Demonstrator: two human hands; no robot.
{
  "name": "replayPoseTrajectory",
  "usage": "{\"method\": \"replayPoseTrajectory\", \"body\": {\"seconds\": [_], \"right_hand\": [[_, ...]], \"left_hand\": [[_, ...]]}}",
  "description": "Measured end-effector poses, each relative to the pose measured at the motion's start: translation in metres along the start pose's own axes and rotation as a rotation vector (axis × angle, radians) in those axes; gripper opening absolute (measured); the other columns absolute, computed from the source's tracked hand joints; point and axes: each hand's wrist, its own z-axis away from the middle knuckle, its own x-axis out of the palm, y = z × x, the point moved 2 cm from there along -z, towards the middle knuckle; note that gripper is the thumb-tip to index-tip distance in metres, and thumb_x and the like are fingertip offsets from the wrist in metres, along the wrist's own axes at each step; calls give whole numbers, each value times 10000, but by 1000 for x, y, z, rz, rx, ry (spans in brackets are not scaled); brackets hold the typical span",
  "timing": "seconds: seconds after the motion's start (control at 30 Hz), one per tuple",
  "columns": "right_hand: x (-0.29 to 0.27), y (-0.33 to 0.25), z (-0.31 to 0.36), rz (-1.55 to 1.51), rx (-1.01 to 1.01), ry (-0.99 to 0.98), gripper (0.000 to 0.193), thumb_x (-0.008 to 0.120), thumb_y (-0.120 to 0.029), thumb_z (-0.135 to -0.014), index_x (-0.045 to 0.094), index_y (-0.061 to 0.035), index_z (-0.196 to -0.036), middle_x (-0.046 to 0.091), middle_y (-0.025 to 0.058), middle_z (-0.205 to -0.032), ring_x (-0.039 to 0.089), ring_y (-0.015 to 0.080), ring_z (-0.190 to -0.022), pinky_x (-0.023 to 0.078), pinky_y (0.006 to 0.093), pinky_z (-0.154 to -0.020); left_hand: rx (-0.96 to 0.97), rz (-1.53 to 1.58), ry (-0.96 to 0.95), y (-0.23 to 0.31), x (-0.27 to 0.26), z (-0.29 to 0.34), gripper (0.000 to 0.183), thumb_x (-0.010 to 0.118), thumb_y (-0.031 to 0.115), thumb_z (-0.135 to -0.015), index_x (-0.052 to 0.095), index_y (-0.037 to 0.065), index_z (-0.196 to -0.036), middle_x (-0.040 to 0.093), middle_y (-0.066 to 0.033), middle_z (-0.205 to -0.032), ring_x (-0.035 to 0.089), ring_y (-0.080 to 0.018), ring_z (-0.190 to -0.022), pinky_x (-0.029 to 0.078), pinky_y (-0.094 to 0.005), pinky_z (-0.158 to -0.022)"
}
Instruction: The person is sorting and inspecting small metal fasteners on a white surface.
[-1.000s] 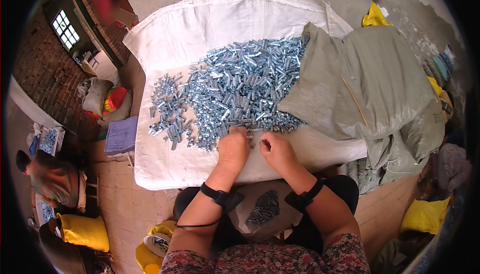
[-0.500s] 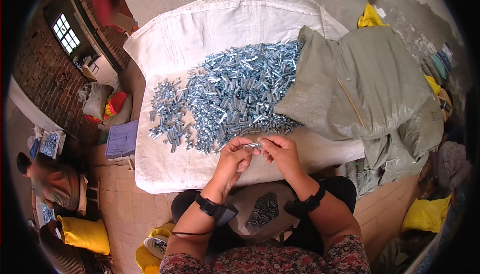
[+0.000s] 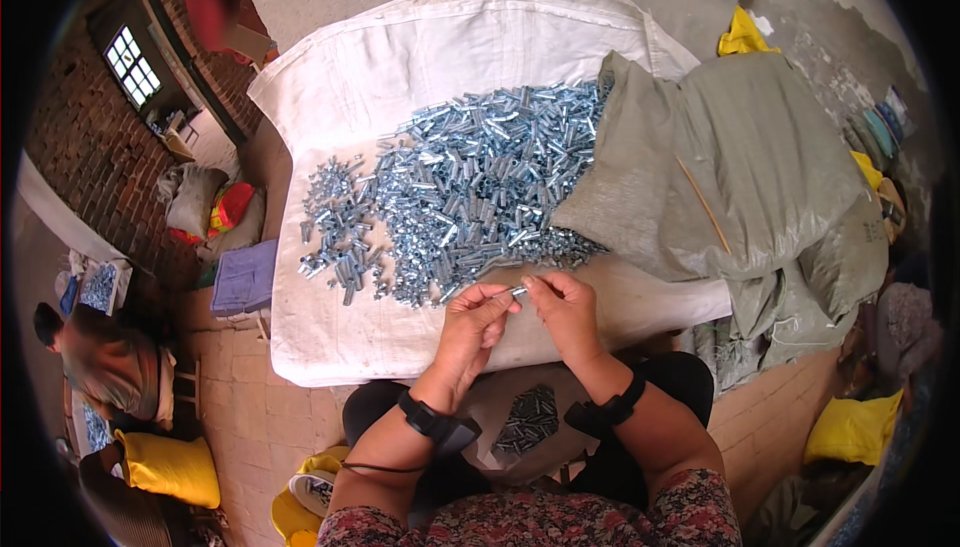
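Both hands have pulled back from the pile's near edge compared with a second ago, and less of the piece shows than half a second ago. Head view, the only one: left hand (image 3: 468, 329) has thumb and finger pinched on a small metal piece (image 3: 518, 291), and the right hand (image 3: 570, 319) looks pinched on its other end. It's held just above the white cloth (image 3: 330, 337), on the near side of the metal pile (image 3: 480, 177). Grey-green sack (image 3: 760, 167) lies to the right. Looks to me like the two-handed fitting or handling step; I'd say the next move calls for a steady left pinch and fine right-hand fingertip control.
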Motion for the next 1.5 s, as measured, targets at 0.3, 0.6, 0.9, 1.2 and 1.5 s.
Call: {"method": "replayPoseTrajectory", "body": {"seconds": [0.3,0.6,0.9,1.2,1.5], "right_hand": [[6,2,3,81,-32,46,252,741,-193,-872,665,23,-767,555,-21,-607,435,43,-574,378,238,-509],[18,3,27,691,-558,-11,249,630,-237,-915,634,-41,-762,605,131,-685,598,335,-602,465,427,-537],[14,0,32,1025,-463,-336,126,609,-189,-865,666,-78,-853,659,126,-774,643,370,-693,518,463,-615],[19,17,-8,1039,-652,-222,123,693,-192,-836,664,-100,-913,635,70,-895,641,312,-786,519,427,-650],[17,22,-13,812,-539,-151,121,700,-151,-851,701,-76,-946,680,88,-894,670,252,-738,522,368,-635]], "left_hand": [[78,-99,44,0,-1,6,77,613,5,-930,645,-1,-1000,682,-107,-830,365,-43,-463,273,-197,-414],[319,-666,45,14,-16,12,27,656,18,-899,657,-8,-906,695,-80,-775,530,-82,-572,423,-250,-509],[549,-1471,-113,10,-4,32,112,642,1,-797,607,-4,-903,624,-242,-861,617,-440,-819,509,-441,-687],[339,-1348,-144,39,-8,33,218,666,90,-830,602,-8,-1013,665,-222,-851,644,-401,-780,503,-452,-657],[625,-1705,342,42,-45,-4,192,704,90,-781,619,45,-948,635,-189,-919,651,-377,-776,528,-458,-668]]}}
